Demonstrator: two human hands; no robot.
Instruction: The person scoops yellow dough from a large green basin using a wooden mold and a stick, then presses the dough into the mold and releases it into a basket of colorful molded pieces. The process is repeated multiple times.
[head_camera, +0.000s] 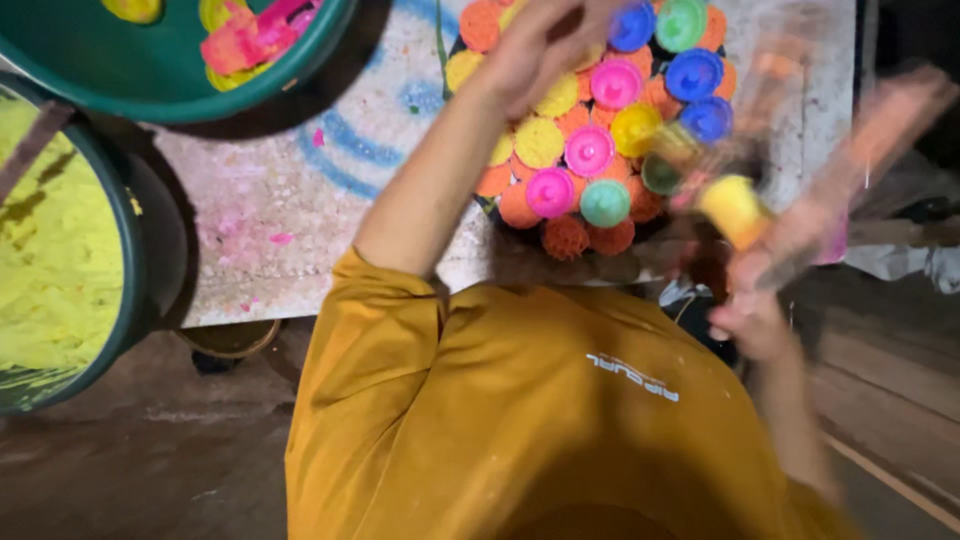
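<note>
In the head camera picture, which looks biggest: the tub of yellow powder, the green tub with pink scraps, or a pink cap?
1. Big round green tub of yellow powder, cut by the edge
2. Round green tub holding pink and yellow scraps, also cut off; ranking against the first unsure
3. Small round pink cap

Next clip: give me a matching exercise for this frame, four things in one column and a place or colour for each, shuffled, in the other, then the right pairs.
Things:
1. tub of yellow powder
2. green basin
3. cluster of coloured cups
4. yellow cup

Places or colours:
A. top left corner, holding pink and yellow pieces
B. on the table, under the left hand
C. far left edge, beside the table
D. at the blurred right hand, off the table's right side

Pairs: 1-C, 2-A, 3-B, 4-D
</note>
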